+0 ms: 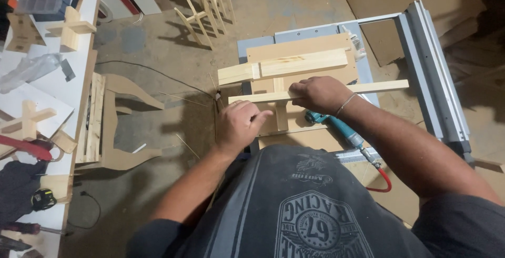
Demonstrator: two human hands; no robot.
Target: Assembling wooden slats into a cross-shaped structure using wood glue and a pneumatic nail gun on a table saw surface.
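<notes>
— Both hands are on the work. Left hand is curled into a loose fist, knuckles up, resting against the near edge of the long pale wooden cross slat; whether it grips anything inside, I can't tell.

— And the right hand?

— Laid flat over that slat, fingers closed down on it, pinning it where it crosses the short upright wooden strip. Behind lies a wider pale wooden plank.

— How would you do this well?

— I'd judge: keep the slat square to the strip, press straight down, and hold both pieces flush so nothing creeps.

— What's beside it?

— A teal power tool with a red hose, just right of the strip, under the right wrist.

— The surface, the room?

— A brown board on a grey metal bench. At far left, a white worktable with small wooden crosses; a dusty workshop floor with cut-out panels between.
</notes>
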